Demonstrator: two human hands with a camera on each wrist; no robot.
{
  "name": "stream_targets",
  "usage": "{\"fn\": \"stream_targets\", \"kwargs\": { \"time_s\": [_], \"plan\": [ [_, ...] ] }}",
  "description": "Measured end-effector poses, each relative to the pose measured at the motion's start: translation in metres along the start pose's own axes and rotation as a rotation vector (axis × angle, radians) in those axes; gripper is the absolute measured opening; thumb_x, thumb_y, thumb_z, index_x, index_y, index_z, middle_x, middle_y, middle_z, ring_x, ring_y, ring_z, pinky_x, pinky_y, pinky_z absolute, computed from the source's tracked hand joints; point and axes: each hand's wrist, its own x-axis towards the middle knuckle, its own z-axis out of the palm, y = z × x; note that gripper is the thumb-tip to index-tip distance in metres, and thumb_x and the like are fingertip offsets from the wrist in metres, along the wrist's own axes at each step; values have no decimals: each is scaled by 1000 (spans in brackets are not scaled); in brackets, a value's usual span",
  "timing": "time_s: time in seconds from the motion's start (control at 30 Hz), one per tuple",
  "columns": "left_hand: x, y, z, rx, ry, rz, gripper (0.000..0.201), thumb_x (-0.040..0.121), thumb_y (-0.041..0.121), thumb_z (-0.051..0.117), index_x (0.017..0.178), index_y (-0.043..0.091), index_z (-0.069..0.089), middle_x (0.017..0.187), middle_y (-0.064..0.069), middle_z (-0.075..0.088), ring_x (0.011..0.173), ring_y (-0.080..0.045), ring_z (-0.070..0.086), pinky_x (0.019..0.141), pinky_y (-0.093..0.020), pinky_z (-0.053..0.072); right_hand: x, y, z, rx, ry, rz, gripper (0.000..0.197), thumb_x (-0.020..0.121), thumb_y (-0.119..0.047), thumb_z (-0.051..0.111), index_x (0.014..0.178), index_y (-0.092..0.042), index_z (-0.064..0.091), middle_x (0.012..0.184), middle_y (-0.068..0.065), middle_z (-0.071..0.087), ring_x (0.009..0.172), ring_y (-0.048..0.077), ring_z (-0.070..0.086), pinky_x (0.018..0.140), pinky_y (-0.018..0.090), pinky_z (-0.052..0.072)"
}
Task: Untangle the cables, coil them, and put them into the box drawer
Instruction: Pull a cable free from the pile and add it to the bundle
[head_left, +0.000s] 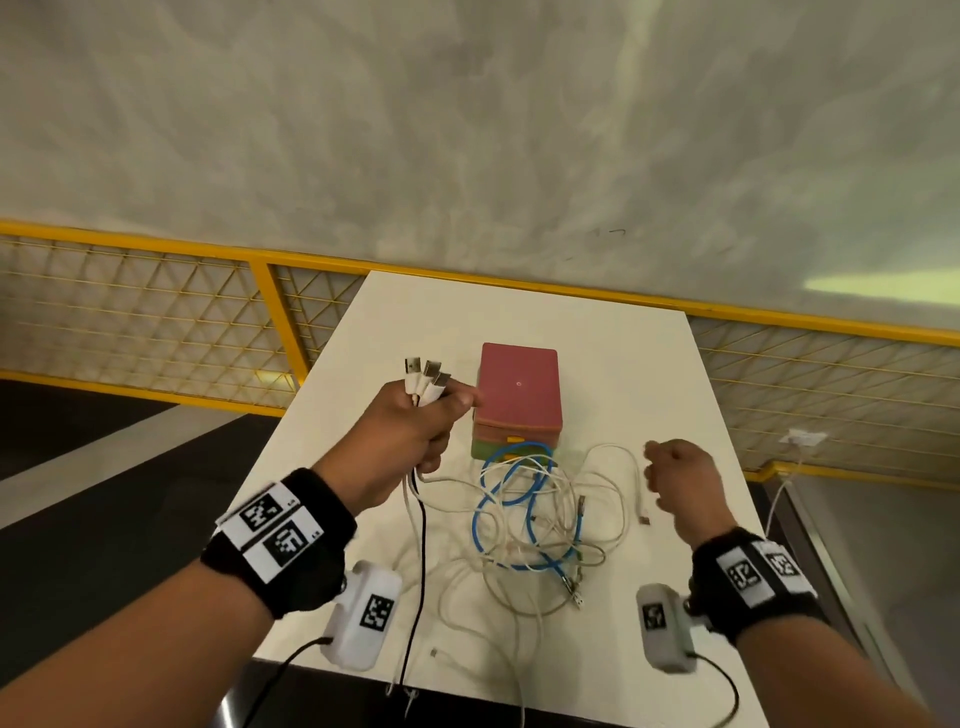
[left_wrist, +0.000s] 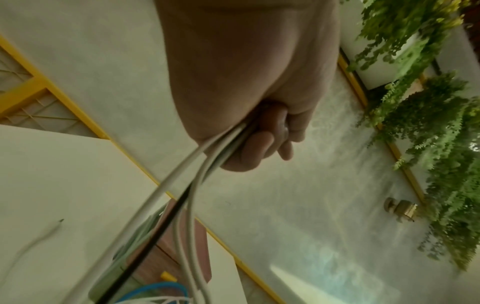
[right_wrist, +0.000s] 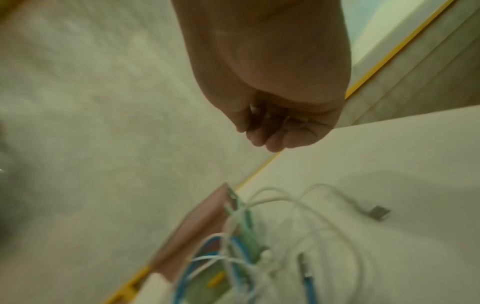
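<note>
A tangle of white and blue cables (head_left: 530, 525) lies on the white table (head_left: 623, 364) in front of a small drawer box (head_left: 518, 400) with a pink top and a green lower drawer. My left hand (head_left: 415, 415) is raised left of the box and grips a bundle of cable ends, three USB plugs (head_left: 427, 375) sticking up out of the fist. White and black cables (left_wrist: 187, 197) hang from that fist down to the pile. My right hand (head_left: 675, 478) hovers right of the pile, fingers curled, holding nothing. A loose white plug end (head_left: 644, 514) lies just left of it.
A yellow mesh railing (head_left: 156, 312) runs behind the table. Cables hang over the table's near edge (head_left: 405, 686). A white wall socket with a plugged cable (head_left: 802, 441) sits at the right. Green plants (left_wrist: 428, 102) show in the left wrist view.
</note>
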Motion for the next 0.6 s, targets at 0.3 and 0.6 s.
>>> {"fn": "stream_targets", "kwargs": {
  "time_s": [0.3, 0.6],
  "plan": [
    [4, -8, 15, -22, -37, 87, 30, 102, 17, 48, 89, 21, 75, 63, -13, 57, 64, -26, 64, 64, -36, 57, 45, 111, 36, -960, -116, -135, 31, 86, -13, 58, 116, -7, 60, 112, 21, 60, 101, 39, 59, 86, 40, 47],
    [25, -12, 33, 25, -90, 102, 22, 99, 14, 55, 115, 15, 71, 112, -4, 74, 109, -14, 68, 83, -25, 56, 21, 65, 25, -639, -32, -311, 29, 73, 8, 56, 99, -3, 62, 94, 21, 65, 89, 37, 62, 69, 28, 37]
  ]
}}
